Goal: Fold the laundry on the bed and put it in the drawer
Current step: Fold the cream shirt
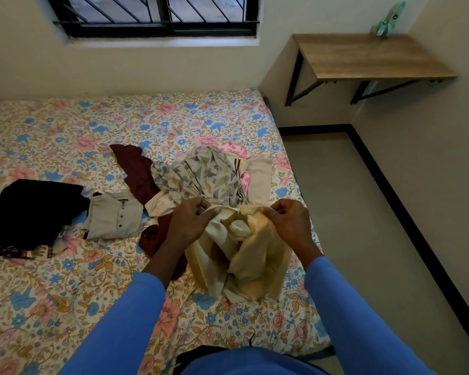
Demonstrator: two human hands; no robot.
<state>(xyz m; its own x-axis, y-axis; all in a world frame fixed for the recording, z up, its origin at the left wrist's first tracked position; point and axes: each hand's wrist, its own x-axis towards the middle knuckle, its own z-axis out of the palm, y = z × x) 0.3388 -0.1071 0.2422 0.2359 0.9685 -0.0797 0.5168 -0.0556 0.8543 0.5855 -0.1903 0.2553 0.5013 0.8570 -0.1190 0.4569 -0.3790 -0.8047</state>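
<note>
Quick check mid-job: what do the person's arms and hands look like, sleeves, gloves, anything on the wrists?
Both arms wear plain bright blue long sleeves, the left sleeve and right sleeve ending at the wrists. The left hand and right hand are bare: no gloves, and no watch or bracelet shows.

**A:** Hands?
**B:** Two: left hand (192, 220) and right hand (284, 217), both pinching one cream garment (244, 255).
**A:** Beyond the hands?
**B:** Four pieces: one triangle-print garment (201, 174), one maroon garment (138, 169), one pink garment (234, 151), one pale cloth (259, 180).
**A:** Left of the left hand?
**B:** Two: one beige buttoned shirt (114, 215), one black garment (33, 209). Scraps under the black one are uncountable.
**A:** Fixtures?
**B:** One bed (65, 131). Far beyond the right hand, one wall-mounted table (368, 55) with one bottle (390, 17). One window (157, 14).
</note>
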